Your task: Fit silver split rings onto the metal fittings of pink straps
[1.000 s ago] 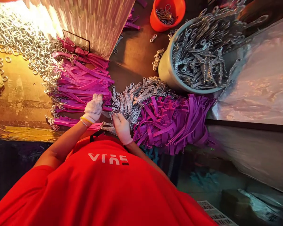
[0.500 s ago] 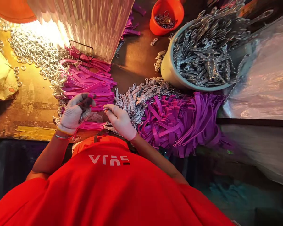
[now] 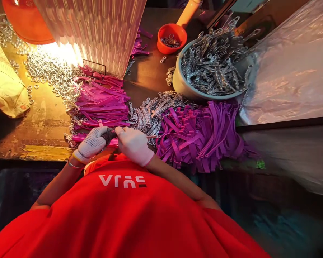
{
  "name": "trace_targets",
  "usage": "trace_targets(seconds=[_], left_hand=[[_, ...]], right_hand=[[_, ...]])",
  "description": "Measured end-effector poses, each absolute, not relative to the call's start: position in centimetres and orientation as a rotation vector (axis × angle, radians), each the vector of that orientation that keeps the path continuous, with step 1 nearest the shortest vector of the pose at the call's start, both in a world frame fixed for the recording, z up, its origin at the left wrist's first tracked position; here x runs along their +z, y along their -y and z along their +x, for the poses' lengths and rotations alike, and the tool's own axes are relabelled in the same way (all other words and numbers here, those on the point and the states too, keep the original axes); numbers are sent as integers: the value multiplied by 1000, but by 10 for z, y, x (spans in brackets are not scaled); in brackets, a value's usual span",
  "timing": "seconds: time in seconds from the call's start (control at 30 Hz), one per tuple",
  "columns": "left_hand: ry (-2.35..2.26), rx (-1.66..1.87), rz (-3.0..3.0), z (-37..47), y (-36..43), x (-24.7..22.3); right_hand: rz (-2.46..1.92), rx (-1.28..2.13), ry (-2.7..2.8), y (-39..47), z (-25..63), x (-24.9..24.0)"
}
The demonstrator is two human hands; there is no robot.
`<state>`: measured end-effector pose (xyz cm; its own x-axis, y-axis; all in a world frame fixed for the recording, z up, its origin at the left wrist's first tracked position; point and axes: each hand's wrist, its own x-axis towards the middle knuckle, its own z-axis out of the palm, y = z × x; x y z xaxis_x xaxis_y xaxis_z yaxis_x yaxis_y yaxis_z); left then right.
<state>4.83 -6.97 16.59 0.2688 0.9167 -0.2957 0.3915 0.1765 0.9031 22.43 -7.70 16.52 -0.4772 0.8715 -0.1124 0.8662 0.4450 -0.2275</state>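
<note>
My left hand point(image 3: 93, 143), in a white dotted glove with dark-stained fingertips, is closed near the table's front edge. A short end of a pink strap point(image 3: 100, 123) sticks up from its grip. Against its fingertips presses my right hand point(image 3: 136, 145), in a plain white glove, its fingers closed in a pinch. The small piece between the fingertips is mostly hidden. A thin metal link point(image 3: 153, 136) shows at the right hand's far side; whether it is held cannot be told. Just beyond the hands lie a pile of pink straps point(image 3: 102, 104) and silver metal links point(image 3: 148, 114).
Purple straps point(image 3: 193, 136) are heaped to the right, below a pale bucket point(image 3: 179, 77) full of metal strips. An orange cup point(image 3: 161, 43) holds small rings. Loose metal rings point(image 3: 48, 68) spread at left under a lamp, beside a corrugated panel point(image 3: 97, 32) and a yellow bag point(image 3: 5, 86).
My hands have come together, the left moving right and down, the right closing over at the left fingertips. The camera view has shifted slightly.
</note>
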Motion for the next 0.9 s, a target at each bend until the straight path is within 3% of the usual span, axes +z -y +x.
trace_targets(seconds=[0.3, 0.5, 0.73, 0.9], left_hand=[[-1182, 510, 1108, 56, 98, 128], [-1164, 487, 1294, 57, 96, 108], [-1273, 554, 1312, 49, 97, 103], [-1373, 536, 1489, 48, 101, 101]], right_hand=[[-1612, 497, 2748, 95, 229, 145], [-1719, 647, 2631, 91, 227, 142], [-1722, 1187, 2518, 76, 231, 144], [-1788, 1030, 2702, 75, 224, 135]])
